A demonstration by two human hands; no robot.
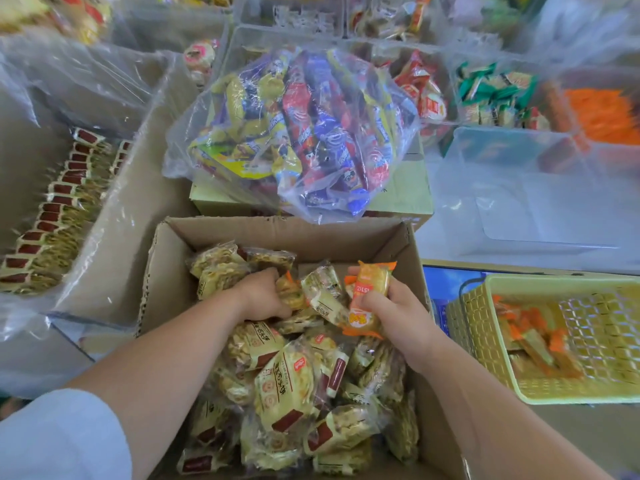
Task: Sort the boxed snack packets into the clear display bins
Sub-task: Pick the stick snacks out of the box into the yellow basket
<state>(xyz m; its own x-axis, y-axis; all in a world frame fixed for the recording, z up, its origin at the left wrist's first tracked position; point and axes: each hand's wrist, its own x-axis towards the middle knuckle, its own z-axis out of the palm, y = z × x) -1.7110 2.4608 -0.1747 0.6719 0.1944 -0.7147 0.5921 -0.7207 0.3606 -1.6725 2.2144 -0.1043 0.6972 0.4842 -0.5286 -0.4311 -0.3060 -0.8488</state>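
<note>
Well to the left of my left fingers stood a big carton [114,237] lined with plastic, and rows of red-and-beige packets [59,209] were in it. My left hand [261,296] was down inside the cardboard box [277,230] in front of me. Its fingers were curled and clamped on a yellowish packet [290,293] in the heap. Below both wrists lay loose beige snack packets [287,386], pointing in every direction. Beyond my fingertips rested a clear bag of colourful snacks [311,133].

My right hand [394,317] was near the left one, over the same box, with thumb and fingers pinched on an orange packet [367,299]. The packet's long axis ran away from me: one crimped end pointed to the far wall of the box, the other toward my wrist. Beyond these fingers, to the right, stood a clear bin [519,188]. Right of them stood a yellow basket [588,341] holding more orange packets [533,341].
</note>
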